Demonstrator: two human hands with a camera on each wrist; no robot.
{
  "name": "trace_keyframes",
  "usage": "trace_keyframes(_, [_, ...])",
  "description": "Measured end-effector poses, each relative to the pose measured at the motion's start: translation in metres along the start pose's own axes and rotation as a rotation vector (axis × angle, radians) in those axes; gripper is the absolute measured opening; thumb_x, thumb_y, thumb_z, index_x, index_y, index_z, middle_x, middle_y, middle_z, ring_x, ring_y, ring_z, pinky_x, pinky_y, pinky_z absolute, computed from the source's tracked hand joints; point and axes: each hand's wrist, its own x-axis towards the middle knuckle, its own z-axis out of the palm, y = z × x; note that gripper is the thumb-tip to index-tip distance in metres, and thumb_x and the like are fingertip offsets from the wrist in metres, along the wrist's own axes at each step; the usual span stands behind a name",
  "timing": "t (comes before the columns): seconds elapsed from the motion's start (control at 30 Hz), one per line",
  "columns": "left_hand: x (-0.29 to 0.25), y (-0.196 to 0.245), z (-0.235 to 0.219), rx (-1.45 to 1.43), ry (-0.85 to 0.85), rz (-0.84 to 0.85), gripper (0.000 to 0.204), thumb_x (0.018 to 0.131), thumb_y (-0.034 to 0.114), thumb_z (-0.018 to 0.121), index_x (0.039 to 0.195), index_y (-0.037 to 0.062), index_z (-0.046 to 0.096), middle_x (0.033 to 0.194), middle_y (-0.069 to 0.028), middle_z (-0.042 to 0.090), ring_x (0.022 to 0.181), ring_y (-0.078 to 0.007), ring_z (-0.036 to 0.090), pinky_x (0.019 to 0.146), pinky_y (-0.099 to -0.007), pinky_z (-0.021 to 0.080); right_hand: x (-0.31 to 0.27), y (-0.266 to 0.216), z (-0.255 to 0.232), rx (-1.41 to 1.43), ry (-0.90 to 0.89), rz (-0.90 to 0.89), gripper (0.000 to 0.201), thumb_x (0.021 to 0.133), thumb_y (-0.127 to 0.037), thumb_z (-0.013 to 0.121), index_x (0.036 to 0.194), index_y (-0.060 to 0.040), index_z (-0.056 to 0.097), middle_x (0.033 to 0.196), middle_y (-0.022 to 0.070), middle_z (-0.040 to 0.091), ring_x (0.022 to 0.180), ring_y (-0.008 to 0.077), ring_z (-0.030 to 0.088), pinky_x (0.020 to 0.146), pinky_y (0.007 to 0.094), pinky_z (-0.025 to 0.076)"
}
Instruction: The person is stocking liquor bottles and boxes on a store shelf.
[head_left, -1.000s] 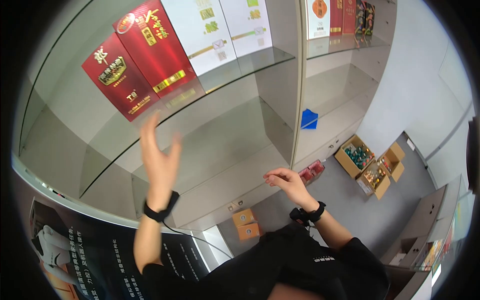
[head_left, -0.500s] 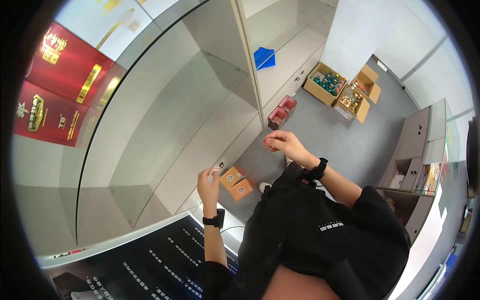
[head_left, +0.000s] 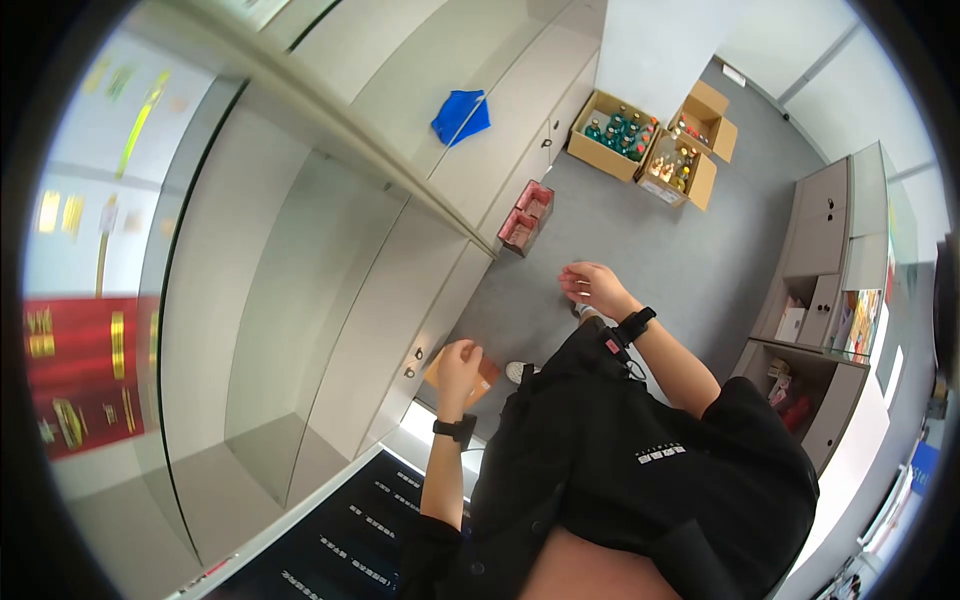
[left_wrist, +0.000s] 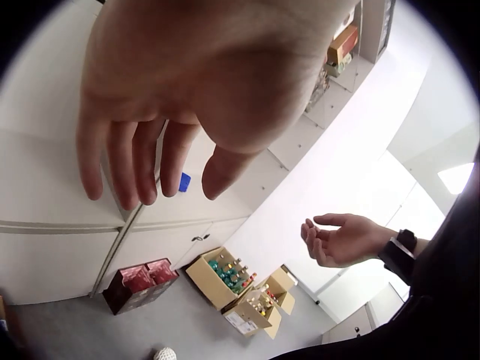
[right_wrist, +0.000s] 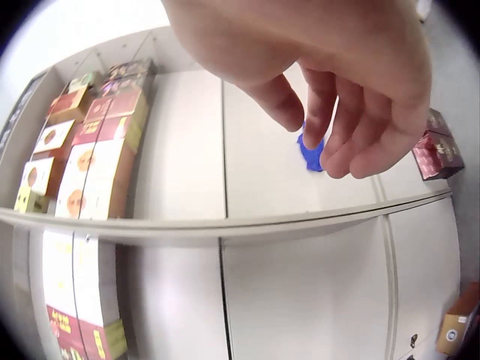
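My left hand (head_left: 459,372) hangs over the floor with loosely bent fingers and holds nothing. In the head view it overlaps an orange box (head_left: 486,382) by the cabinet. In the left wrist view the fingers of the left hand (left_wrist: 191,82) point down, spread a little. My right hand (head_left: 598,289) is held in front of the body, empty, its fingers relaxed. Nearest to it in the head view is a dark box with two red-lined compartments (head_left: 526,217) on the floor. A blue cloth-like piece (head_left: 461,117) lies in the lower cabinet bay, partly behind the right fingers in the right wrist view.
A carton of green bottles (head_left: 606,145), a carton of mixed bottles (head_left: 662,190) and another open carton (head_left: 708,102) stand on the floor. Red gift boxes (head_left: 80,375) occupy a glass shelf (head_left: 165,300) at left. A low cabinet (head_left: 810,240) is at right.
The view has swung right and down, away from the red boxes toward the floor cartons. My left hand has dropped from beside the glass shelf to near the orange box; both hands stay empty.
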Motion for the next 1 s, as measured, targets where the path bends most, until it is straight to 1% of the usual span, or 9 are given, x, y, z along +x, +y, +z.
trace_keyframes(0.1, [0.042,0.028,0.029,0.031,-0.162,-0.055,0.032,0.085,0.025,0.066,0.105,-0.0001,0.063,0.105,-0.0146,0.063,0.095,-0.0279,0.062,0.082,-0.0374,0.049,0.042,0.004,-0.045,0.168,0.092,0.116,0.021,0.093,-0.023,0.055,0.104,-0.0053,0.061,0.099,0.0067,0.064,0.094,0.0190,0.061,0.082,0.0331,0.050])
trace_keyframes(0.2, [0.083,0.054,0.058,0.095,-0.284,-0.056,0.032,0.086,0.026,0.065,0.105,0.0002,0.063,0.106,-0.0150,0.063,0.095,-0.0295,0.061,0.083,-0.0383,0.048,0.068,0.023,-0.085,0.259,0.140,0.235,0.021,0.092,-0.022,0.055,0.104,-0.0055,0.060,0.097,0.0064,0.063,0.093,0.0192,0.060,0.080,0.0336,0.050])
trace_keyframes(0.4, [0.177,0.058,0.133,0.244,-0.484,-0.128,0.033,0.085,0.028,0.065,0.104,0.0017,0.064,0.108,-0.0167,0.062,0.099,-0.0335,0.060,0.085,-0.0405,0.047,0.112,0.041,-0.140,0.467,0.258,0.385,0.019,0.091,-0.023,0.056,0.101,-0.0070,0.059,0.093,0.0054,0.063,0.088,0.0181,0.060,0.079,0.0332,0.049])
trace_keyframes(0.5, [0.213,0.021,0.182,0.363,-0.543,-0.093,0.034,0.084,0.031,0.064,0.103,0.0030,0.065,0.109,-0.0180,0.062,0.101,-0.0344,0.059,0.087,-0.0416,0.047,0.116,0.061,-0.164,0.598,0.319,0.444,0.018,0.092,-0.023,0.056,0.100,-0.0082,0.059,0.091,0.0046,0.062,0.085,0.0173,0.059,0.078,0.0328,0.049])
trace_keyframes(0.63, [0.261,-0.023,0.242,0.414,-0.648,-0.228,0.035,0.082,0.031,0.064,0.103,0.0039,0.066,0.111,-0.0187,0.061,0.104,-0.0358,0.058,0.090,-0.0422,0.046,0.125,0.072,-0.185,0.739,0.354,0.494,0.016,0.092,-0.023,0.055,0.099,-0.0093,0.059,0.091,0.0038,0.063,0.084,0.0164,0.060,0.077,0.0321,0.049])
trace_keyframes(0.77, [0.304,-0.075,0.291,0.495,-0.694,-0.248,0.034,0.080,0.032,0.063,0.101,0.0056,0.066,0.111,-0.0184,0.061,0.103,-0.0354,0.058,0.090,-0.0434,0.046,0.138,0.081,-0.201,0.826,0.362,0.496,0.017,0.093,-0.023,0.054,0.101,-0.0087,0.059,0.095,0.0045,0.064,0.085,0.0162,0.060,0.078,0.0326,0.050])
trace_keyframes(0.87, [0.339,-0.100,0.321,0.584,-0.759,-0.309,0.039,0.080,0.035,0.063,0.108,0.0070,0.066,0.123,-0.0202,0.056,0.112,-0.0357,0.055,0.094,-0.0428,0.045,0.144,0.078,-0.209,0.856,0.392,0.508,0.019,0.094,-0.023,0.054,0.103,-0.0077,0.058,0.096,0.0048,0.063,0.086,0.0164,0.059,0.079,0.0324,0.049])
trace_keyframes(0.97, [0.368,-0.131,0.353,0.663,-0.734,-0.309,0.052,0.080,0.039,0.066,0.121,0.0069,0.062,0.135,-0.0263,0.047,0.126,-0.0395,0.046,0.103,-0.0421,0.039,0.149,0.082,-0.216,0.882,0.440,0.535,0.019,0.094,-0.023,0.054,0.104,-0.0075,0.059,0.096,0.0047,0.063,0.087,0.0165,0.059,0.080,0.0319,0.049])
trace_keyframes(1.0, [0.376,-0.140,0.360,0.675,-0.775,-0.338,0.058,0.079,0.041,0.067,0.126,0.0087,0.059,0.143,-0.0256,0.038,0.130,-0.0392,0.040,0.105,-0.0417,0.037,0.148,0.082,-0.217,0.888,0.457,0.554,0.019,0.094,-0.023,0.054,0.104,-0.0074,0.059,0.096,0.0047,0.063,0.087,0.0165,0.059,0.080,0.0319,0.049])
